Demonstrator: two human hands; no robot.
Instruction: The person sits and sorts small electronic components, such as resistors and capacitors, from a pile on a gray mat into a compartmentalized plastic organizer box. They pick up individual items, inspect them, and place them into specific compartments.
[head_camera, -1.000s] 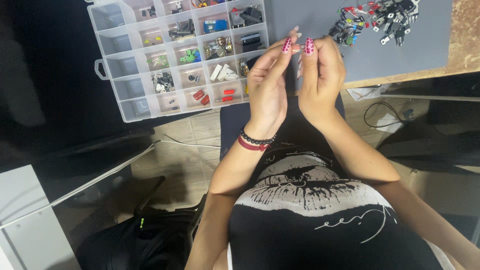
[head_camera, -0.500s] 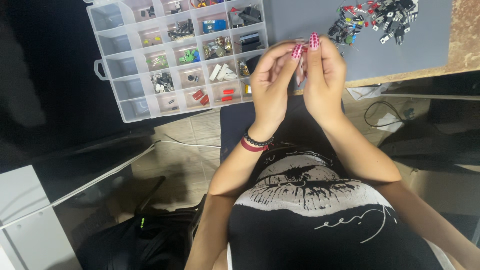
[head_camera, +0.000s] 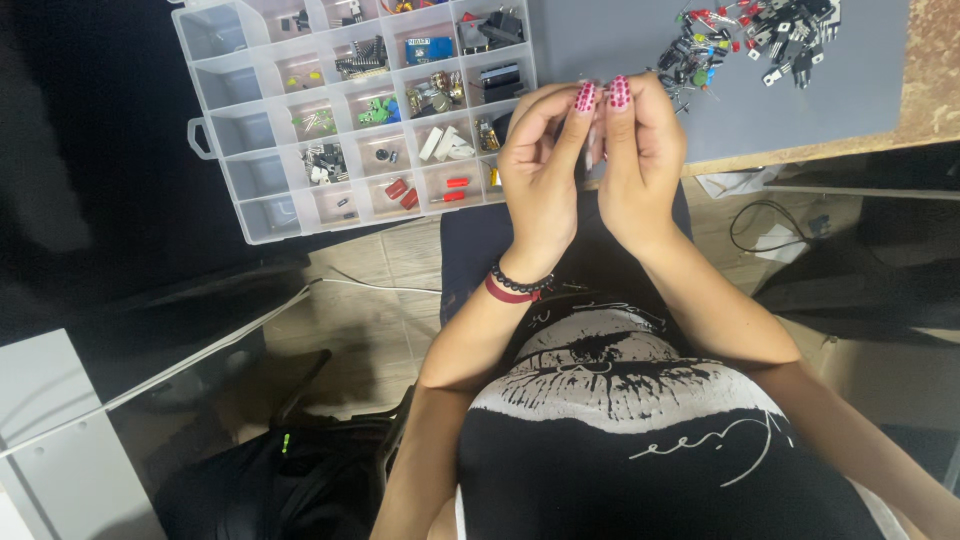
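Observation:
My left hand (head_camera: 540, 170) and my right hand (head_camera: 640, 160) are raised together in front of me, fingertips pinched close with pink-painted nails up. Between them I hold a small thin electronic part (head_camera: 593, 150), mostly hidden by the fingers. Dark and red bracelets circle my left wrist. Just left of my hands lies a clear plastic organiser box (head_camera: 355, 110) with many compartments of small parts. Beyond my right hand a loose pile of components (head_camera: 745, 40) lies on a grey mat (head_camera: 820, 90).
The mat rests on a brown tabletop edge (head_camera: 935, 90). Below are a tiled floor (head_camera: 370, 330), a white cable (head_camera: 330, 285), a black cable (head_camera: 760, 215), a dark bag (head_camera: 290, 480) and a grey panel (head_camera: 60, 450) at lower left.
Both hands stayed together and shifted slightly right and up in view, fingers working the small part. The box and the pile have not moved.

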